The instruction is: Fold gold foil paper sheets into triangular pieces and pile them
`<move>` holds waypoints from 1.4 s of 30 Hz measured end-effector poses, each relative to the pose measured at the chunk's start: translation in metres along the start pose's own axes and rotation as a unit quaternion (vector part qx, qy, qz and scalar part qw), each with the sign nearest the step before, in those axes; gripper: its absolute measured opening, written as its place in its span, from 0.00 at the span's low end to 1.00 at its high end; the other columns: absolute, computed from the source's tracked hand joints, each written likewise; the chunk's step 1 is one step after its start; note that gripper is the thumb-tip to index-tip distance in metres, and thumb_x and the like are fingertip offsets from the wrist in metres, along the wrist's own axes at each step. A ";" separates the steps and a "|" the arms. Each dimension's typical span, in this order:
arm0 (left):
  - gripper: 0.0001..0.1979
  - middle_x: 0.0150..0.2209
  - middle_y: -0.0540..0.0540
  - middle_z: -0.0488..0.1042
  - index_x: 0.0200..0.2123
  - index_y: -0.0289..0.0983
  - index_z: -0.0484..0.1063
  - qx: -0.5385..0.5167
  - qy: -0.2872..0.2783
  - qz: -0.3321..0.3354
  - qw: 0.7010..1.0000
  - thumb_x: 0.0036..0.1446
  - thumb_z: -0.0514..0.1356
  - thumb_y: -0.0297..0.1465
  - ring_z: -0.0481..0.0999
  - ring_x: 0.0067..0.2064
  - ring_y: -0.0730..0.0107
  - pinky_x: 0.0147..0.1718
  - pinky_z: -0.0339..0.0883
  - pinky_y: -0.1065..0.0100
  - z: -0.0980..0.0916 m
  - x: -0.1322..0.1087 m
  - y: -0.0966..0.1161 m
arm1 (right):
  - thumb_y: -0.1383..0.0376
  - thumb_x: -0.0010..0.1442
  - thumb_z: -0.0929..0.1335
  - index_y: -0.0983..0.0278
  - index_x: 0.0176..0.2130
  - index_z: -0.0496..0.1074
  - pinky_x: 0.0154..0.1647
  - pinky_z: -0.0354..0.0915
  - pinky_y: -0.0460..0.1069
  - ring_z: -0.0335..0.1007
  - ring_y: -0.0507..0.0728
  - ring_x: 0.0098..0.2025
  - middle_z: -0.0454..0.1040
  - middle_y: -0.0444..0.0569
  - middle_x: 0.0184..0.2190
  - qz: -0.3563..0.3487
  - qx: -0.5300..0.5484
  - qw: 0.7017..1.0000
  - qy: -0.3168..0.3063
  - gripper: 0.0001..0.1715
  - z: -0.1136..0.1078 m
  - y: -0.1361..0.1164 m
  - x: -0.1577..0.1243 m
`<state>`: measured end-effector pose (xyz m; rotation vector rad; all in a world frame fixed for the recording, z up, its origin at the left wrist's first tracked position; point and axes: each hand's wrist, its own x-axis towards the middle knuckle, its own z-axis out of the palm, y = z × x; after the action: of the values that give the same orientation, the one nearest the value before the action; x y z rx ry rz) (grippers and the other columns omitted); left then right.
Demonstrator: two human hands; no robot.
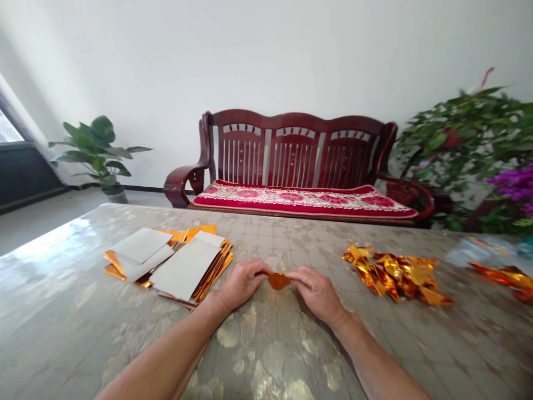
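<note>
Pinching gold foil piece (278, 280), lying left-right, between both hands.

Left: stack of flat gold foil sheets (183, 266), on your glossy patterned table (62, 311).
Centre: small folded gold foil piece (278, 281).
Right: heap of folded gold foil shapes (395, 275).
Behind: dark wooden bench (291, 150).

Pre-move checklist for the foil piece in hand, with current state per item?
1. Grip: left hand and right hand both pinch the small orange-gold folded foil piece: ok.
2. Piece touching the glossy patterned table: cannot tell.
3. Left side: stack of flat white-backed gold foil sheets lies apart from the left hand: ok.
4. Right side: pile of folded gold foil pieces lies apart from the right hand: ok.
5. Fold edges aligned: cannot tell, fingers cover them.
</note>
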<state>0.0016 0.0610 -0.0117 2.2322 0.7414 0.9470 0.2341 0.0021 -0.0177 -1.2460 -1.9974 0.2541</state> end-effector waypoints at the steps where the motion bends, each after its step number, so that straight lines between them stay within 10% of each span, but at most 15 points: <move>1: 0.09 0.37 0.48 0.77 0.38 0.38 0.77 -0.002 0.000 0.002 1.000 0.59 0.56 0.25 0.75 0.40 0.70 0.42 0.66 0.70 0.000 0.000 0.000 | 0.69 0.64 0.63 0.56 0.45 0.78 0.39 0.66 0.47 0.73 0.54 0.37 0.75 0.46 0.33 -0.011 -0.008 1.000 0.001 0.17 0.000 0.000 0.000; 29: 0.05 0.32 0.50 0.70 0.31 0.37 0.72 0.006 -0.028 -0.025 0.999 0.53 0.58 0.22 0.70 0.36 0.71 0.36 0.63 0.71 0.003 0.002 0.005 | 0.70 0.65 0.63 0.58 0.45 0.75 0.41 0.67 0.49 0.73 0.55 0.38 0.76 0.48 0.35 -0.075 -0.027 0.997 -0.012 0.15 -0.003 -0.007 -0.001; 42: 0.08 0.35 0.48 0.72 0.36 0.39 0.69 0.170 -0.037 0.019 0.985 0.66 0.50 0.28 0.71 0.38 0.69 0.38 0.62 0.71 0.005 -0.007 0.005 | 0.70 0.65 0.62 0.59 0.45 0.74 0.40 0.65 0.50 0.72 0.55 0.38 0.77 0.48 0.34 -0.123 -0.103 0.987 -0.016 0.14 -0.006 -0.012 0.000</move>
<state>0.0031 0.0512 -0.0141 2.5697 0.8827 0.7968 0.2294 -0.0053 -0.0071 -1.1079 -2.2254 -0.0557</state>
